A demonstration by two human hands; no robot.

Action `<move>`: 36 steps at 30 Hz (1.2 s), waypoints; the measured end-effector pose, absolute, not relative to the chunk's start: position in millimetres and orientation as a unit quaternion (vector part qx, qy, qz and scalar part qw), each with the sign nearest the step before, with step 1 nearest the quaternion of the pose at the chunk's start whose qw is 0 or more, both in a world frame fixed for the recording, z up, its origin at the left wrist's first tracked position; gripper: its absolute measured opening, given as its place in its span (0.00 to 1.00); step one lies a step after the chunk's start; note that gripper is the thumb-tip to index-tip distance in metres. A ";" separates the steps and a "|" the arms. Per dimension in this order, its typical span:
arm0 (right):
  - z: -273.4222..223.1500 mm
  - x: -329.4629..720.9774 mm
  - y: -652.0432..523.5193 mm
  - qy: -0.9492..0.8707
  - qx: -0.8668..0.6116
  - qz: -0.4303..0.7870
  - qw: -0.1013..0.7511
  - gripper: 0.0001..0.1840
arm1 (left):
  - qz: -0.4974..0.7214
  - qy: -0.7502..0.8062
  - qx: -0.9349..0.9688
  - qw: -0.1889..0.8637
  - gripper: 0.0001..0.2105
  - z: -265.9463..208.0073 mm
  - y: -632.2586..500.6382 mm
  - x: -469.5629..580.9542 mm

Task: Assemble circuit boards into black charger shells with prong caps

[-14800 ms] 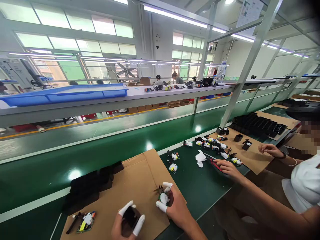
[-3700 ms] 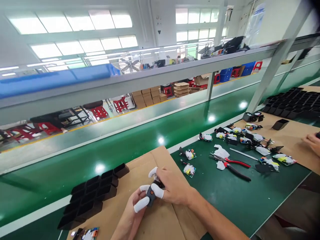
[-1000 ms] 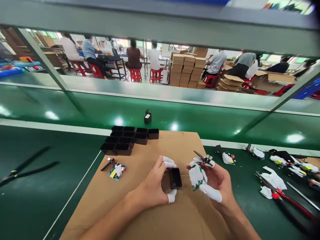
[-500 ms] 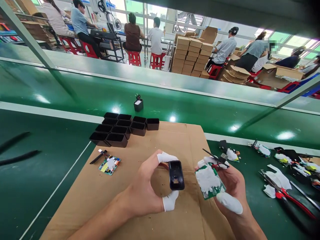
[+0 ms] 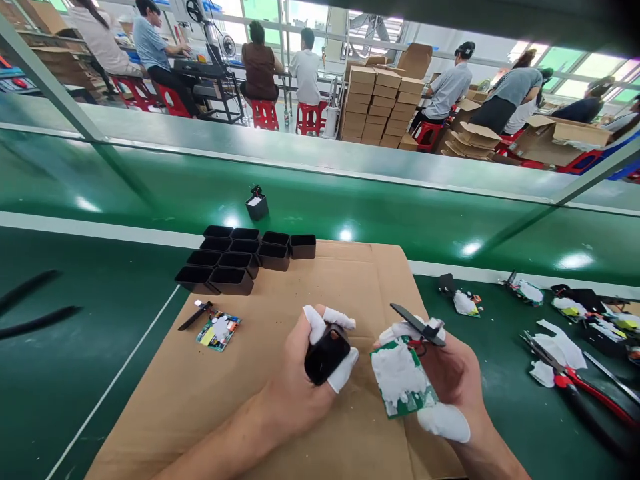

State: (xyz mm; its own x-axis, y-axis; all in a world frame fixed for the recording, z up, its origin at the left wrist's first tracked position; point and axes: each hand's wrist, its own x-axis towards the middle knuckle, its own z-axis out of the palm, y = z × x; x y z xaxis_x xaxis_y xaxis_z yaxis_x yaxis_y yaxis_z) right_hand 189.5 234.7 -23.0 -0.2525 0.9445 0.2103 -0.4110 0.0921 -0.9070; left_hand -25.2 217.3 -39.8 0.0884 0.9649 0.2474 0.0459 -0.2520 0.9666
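My left hand (image 5: 305,360), with white finger cots on its fingertips, is closed around a small black plastic case (image 5: 327,353), tilted over the cardboard. To its right, my right hand (image 5: 450,373) grips a green circuit board (image 5: 400,377) by its edges, its face smeared with white paste. A flat black piece (image 5: 417,325) on short wires lies across the fingers of that hand. Case and board are apart. Left of my hands, another circuit board (image 5: 219,330) with a black piece attached rests on the cardboard sheet (image 5: 270,320).
Several open black boxes (image 5: 233,280) stand in rows at the cardboard's far left. Behind them is one filled black box (image 5: 257,205). On the right lie red-handled pliers (image 5: 565,377), white scraps and several pasted boards (image 5: 525,291). People sit beyond the bench.
My left hand has turned the black case over and drawn its fingers in around it. The board in my right hand has shifted slightly left, and the black piece has tipped to another side.
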 end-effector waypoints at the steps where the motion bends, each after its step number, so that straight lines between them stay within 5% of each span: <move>1: -21.8 188.4 235.6 -0.501 -0.273 0.613 0.547 0.34 | 0.518 0.430 0.579 0.460 0.11 -41.8 215.8 -23.8; 9: -26.6 193.1 237.4 -0.516 -0.304 0.583 0.548 0.36 | 0.464 0.383 0.580 0.549 0.36 -57.8 213.1 -23.6; 21: -18.1 200.0 229.5 -0.560 -0.293 0.573 0.522 0.33 | 0.461 0.389 0.654 0.457 0.27 -50.1 214.8 -25.0; 36: -19.5 194.5 233.1 -0.629 -0.312 0.515 0.492 0.35 | 0.457 0.383 0.675 0.435 0.30 -52.9 215.4 -22.8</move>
State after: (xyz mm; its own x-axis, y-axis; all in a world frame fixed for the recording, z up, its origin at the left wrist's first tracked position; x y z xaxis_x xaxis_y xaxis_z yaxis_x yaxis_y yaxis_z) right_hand 194.5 233.1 -19.5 -0.3225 0.8987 0.2971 -0.1144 0.2746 -0.9547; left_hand -22.8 215.4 -52.9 0.2887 0.9145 0.2833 0.1201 -0.3282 0.9369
